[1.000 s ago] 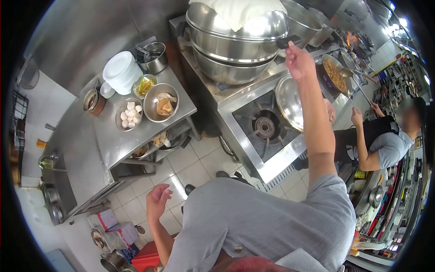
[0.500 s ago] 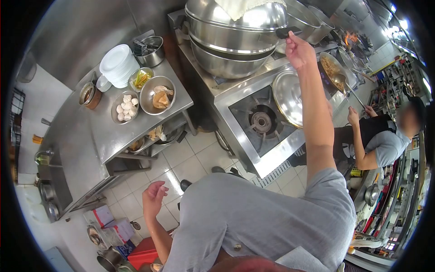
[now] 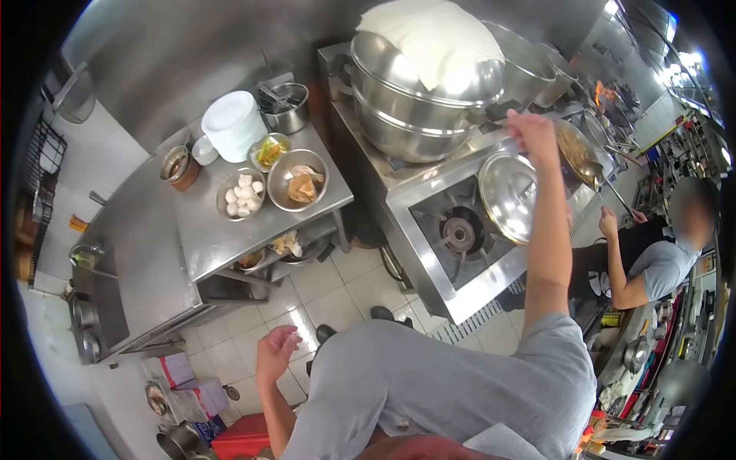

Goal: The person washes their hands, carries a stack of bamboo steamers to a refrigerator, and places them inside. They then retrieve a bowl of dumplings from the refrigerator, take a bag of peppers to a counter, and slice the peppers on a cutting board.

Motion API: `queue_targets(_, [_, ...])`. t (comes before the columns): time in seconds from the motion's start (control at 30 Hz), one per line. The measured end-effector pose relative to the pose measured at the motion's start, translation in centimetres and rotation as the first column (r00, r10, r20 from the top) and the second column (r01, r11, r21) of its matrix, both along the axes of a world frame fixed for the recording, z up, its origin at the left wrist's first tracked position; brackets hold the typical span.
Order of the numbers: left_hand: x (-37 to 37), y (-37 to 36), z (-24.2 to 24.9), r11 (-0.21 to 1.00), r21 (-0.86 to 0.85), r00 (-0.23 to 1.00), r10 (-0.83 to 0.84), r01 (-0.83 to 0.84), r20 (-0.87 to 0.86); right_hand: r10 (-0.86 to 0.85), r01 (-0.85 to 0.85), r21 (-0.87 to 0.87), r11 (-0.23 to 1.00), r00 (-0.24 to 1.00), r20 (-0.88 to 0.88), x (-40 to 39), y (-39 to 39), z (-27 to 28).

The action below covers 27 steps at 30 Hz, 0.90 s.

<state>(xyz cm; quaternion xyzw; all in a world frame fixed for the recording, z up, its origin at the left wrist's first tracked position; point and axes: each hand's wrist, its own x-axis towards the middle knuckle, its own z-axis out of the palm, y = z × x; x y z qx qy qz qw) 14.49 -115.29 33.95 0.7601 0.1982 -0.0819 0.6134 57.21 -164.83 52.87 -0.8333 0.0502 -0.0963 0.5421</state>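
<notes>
My right hand (image 3: 534, 138) reaches forward over the stove, its fingers closed at the dark handle (image 3: 493, 114) on the right side of a large steel steamer pot (image 3: 414, 132). A domed lid (image 3: 387, 60) sits on the pot, with a white cloth (image 3: 437, 34) draped over it. Below my right forearm, a round steel lid (image 3: 504, 195) leans beside a bare burner (image 3: 460, 230). My left hand (image 3: 276, 354) hangs low at my side, fingers curled. A tiny pale bit shows at its fingertips, too small to name.
On the steel counter (image 3: 222, 245) at left stand a bowl of white balls (image 3: 239, 215), a bowl of brown pieces (image 3: 299, 205), cut vegetables (image 3: 270, 152) and stacked white plates (image 3: 230, 126). A co-worker (image 3: 644, 253) at right stirs a wok (image 3: 566, 138) with a ladle. Flames (image 3: 606, 96) burn behind.
My right hand has come down with the pot's upper part, and the dark gap above the bottom pot has closed. More of the cloth shows. The view has shifted; my left hand stays low.
</notes>
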Motion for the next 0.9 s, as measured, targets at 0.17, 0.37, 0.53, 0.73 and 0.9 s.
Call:
queue_targets(0.17, [-2.4,4.2,-0.6,0.998,0.054,0.999,0.030,-0.029,-0.019,0.088,-0.014,-0.193,0.981,0.919,0.384,2.9,4.2,9.1])
queue_targets(0.37, [-2.3,6.5,-1.5,0.999,0.050,0.999,0.012,-0.010,-0.032,0.291,0.013,-0.654,0.756,0.889,0.354,14.9,10.7,15.2])
queue_targets(0.53, [1.2,3.9,-0.6,0.999,0.025,0.998,0.025,-0.024,-0.060,0.397,0.100,-0.845,0.525,0.850,0.347,27.3,10.6,14.8])
queue_targets(0.73, [3.2,0.7,-1.0,0.971,-0.064,0.972,0.228,-0.231,-0.055,0.445,-0.304,-0.884,0.356,0.887,-0.126,30.8,12.8,16.2])
queue_targets(0.9, [4.8,0.1,-0.1,0.961,-0.061,0.961,0.267,-0.271,-0.070,0.470,-0.370,-0.848,0.380,0.867,-0.168,28.8,13.3,16.5])
